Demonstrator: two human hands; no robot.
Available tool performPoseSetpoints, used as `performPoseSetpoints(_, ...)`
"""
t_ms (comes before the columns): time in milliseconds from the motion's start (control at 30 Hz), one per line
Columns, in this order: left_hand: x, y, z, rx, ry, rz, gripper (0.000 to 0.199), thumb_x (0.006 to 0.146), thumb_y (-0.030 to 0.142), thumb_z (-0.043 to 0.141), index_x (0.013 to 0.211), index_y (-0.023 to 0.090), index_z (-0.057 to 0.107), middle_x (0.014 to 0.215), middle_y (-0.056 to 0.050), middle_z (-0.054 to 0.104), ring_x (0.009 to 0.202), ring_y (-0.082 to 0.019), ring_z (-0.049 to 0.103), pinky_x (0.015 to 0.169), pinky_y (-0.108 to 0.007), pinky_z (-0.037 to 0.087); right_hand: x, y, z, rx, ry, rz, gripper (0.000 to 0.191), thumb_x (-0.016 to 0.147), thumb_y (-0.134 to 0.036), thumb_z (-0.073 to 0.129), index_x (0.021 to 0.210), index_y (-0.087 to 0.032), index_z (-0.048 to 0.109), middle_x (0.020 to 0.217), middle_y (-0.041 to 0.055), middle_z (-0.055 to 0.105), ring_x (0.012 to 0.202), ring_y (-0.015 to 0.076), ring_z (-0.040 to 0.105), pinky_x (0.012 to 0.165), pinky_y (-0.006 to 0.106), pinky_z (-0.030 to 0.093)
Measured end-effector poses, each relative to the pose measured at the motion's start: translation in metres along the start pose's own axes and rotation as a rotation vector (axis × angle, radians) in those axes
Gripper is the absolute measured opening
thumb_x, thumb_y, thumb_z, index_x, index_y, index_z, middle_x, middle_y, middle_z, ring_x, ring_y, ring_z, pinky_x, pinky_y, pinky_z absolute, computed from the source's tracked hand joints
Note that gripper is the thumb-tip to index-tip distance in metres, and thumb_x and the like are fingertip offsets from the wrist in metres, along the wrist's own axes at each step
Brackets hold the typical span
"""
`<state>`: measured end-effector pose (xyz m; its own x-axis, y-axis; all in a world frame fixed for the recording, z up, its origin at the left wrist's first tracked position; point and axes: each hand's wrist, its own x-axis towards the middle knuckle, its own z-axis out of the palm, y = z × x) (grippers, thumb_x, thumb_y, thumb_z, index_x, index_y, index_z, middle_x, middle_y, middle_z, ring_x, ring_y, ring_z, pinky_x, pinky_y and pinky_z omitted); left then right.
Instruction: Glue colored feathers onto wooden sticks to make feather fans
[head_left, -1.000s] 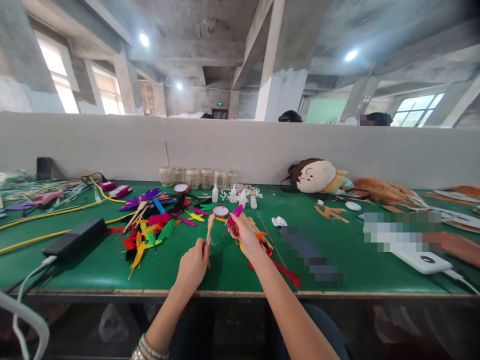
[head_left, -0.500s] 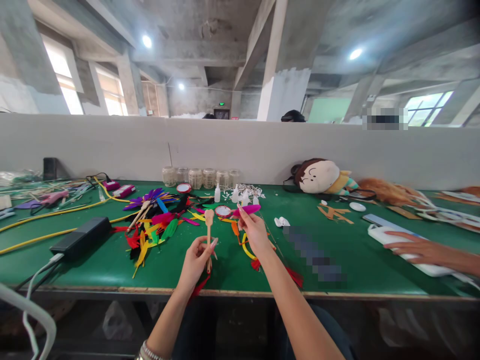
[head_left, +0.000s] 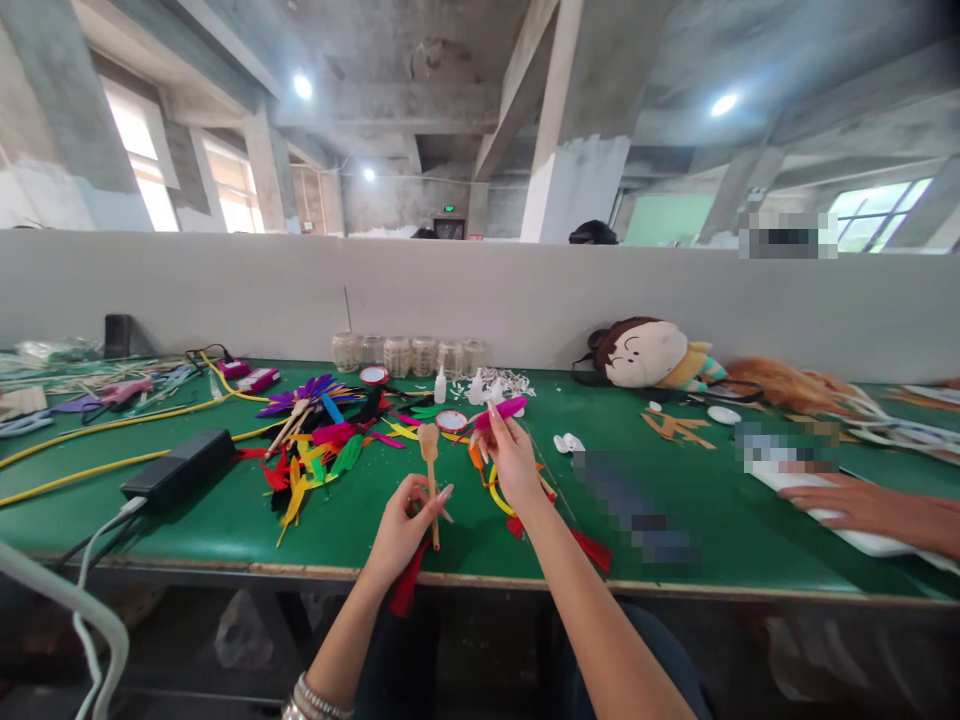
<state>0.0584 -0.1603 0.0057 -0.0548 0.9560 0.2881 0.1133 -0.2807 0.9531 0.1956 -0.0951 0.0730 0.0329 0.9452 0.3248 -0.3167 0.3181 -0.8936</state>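
Note:
My left hand (head_left: 403, 532) is shut on a thin wooden stick with a rounded, spoon-like head (head_left: 430, 462), held upright. A red feather (head_left: 403, 590) shows just below that hand, and I cannot tell whether it is joined to the stick. My right hand (head_left: 512, 458) pinches a magenta feather (head_left: 500, 411) between finger and thumb, a short way to the right of the stick's head. Under my right forearm lie a looped yellow strip (head_left: 496, 495) and orange and red feathers (head_left: 591, 549).
A heap of multicoloured feathers (head_left: 322, 465) lies left of my hands, near a red-rimmed lid (head_left: 451, 420). Glass jars (head_left: 397, 355) and white glue bottles (head_left: 440, 386) stand along the partition. A black power adapter (head_left: 178, 470) and yellow cables lie left. A co-worker's hand (head_left: 847, 505) rests on a white device at right.
The view has turned slightly, shifting the scene right. My hands have drawn apart, and the magenta feather now lies more tilted. A co-worker's hand has come onto the white device.

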Motion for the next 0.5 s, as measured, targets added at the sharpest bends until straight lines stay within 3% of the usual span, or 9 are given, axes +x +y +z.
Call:
performPoseSetpoints(300,-0.0021,0.0001,-0.0001,-0.020,-0.063,0.004,0.032,0.073,0.047,0.055,0.082,0.017,0.049,0.058,0.003,0.056,0.053,-0.010,0.049,0.052,-0.020,0.038,0.0002,-0.0072,0.0017,0.175,-0.121,0.156,0.032,0.065,-0.051,0.061,0.067,-0.019,0.062,0.057,0.0005,0.062,0.039,0.0066,0.044,0.038,0.023,0.032)
performPoseSetpoints(500,-0.0016,-0.0022,0.0006,-0.046,-0.047,0.012,0.030,0.075,0.045,0.054,0.083,0.017,0.049,0.058,0.004,0.055,0.051,-0.009,0.047,0.050,-0.019,0.036,0.0025,-0.0037,0.0004,0.191,-0.067,0.144,0.031,0.055,-0.045,0.070,0.069,-0.019,0.063,0.052,-0.0020,0.060,0.042,0.0070,0.045,0.041,0.022,0.035)
